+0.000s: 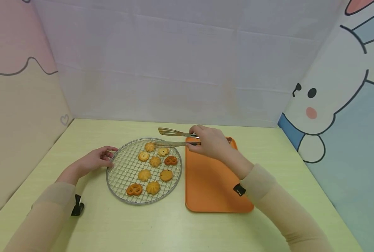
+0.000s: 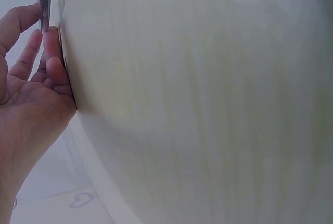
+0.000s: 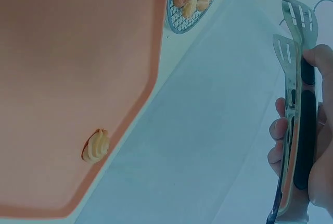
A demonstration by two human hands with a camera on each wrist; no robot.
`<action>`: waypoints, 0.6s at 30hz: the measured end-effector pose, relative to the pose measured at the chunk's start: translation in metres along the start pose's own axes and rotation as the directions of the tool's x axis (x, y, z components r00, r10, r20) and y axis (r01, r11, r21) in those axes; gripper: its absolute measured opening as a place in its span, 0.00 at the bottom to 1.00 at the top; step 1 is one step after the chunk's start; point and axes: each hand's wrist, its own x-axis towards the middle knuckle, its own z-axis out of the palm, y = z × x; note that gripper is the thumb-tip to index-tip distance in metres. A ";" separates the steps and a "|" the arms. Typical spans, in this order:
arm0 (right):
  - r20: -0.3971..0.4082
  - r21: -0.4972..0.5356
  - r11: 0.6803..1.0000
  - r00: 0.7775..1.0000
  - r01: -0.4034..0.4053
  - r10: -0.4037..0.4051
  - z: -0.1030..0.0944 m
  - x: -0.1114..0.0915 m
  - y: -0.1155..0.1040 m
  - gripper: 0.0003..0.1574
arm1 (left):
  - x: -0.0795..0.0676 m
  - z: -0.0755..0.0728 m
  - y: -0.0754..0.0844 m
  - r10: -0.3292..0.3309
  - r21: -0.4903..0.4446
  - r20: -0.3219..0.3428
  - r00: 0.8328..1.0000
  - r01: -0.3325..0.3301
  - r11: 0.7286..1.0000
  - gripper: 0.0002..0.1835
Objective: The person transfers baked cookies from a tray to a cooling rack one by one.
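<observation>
A round wire rack [image 1: 120,189] lies left of centre on the table, with several cookies [image 1: 155,161] and two pretzel-shaped biscuits [image 1: 134,189] on it. My left hand [image 1: 95,161] pinches its left rim between thumb and fingers; the rim [image 2: 45,5] shows at the upper left in the left wrist view. In my right hand [image 1: 210,141] is a pair of slotted metal tongs [image 3: 291,73] with black grips. The tongs' ends stand apart and hold nothing, over and behind the rack's far right edge. Under that hand is an orange tray [image 1: 216,189], bearing one ridged cookie [image 3: 97,146] near a corner.
The pale yellow table [image 1: 142,227] reaches back to a white wall [image 1: 174,70]. Printed side panels stand left and right, the right one with a rabbit picture [image 1: 316,105]. A narrow strip of table separates the rack and the tray.
</observation>
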 end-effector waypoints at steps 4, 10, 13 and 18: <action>-0.002 0.011 1.000 1.000 -0.002 0.002 -0.004 -0.007 0.006 0.25 | 0.000 0.001 0.000 -0.003 0.000 -0.004 1.000 0.003 1.000 0.37; -0.002 0.025 0.999 1.000 -0.021 0.021 -0.012 -0.017 0.017 0.24 | 0.000 0.001 0.003 -0.012 -0.012 -0.002 1.000 0.012 1.000 0.38; -0.022 0.028 1.000 1.000 -0.010 0.011 -0.017 -0.023 0.022 0.23 | 0.000 0.000 0.004 -0.018 -0.009 0.001 1.000 0.018 1.000 0.38; -0.062 0.024 1.000 0.998 0.005 -0.004 -0.024 -0.032 0.030 0.22 | -0.001 0.000 0.005 -0.016 -0.010 0.001 1.000 0.016 1.000 0.38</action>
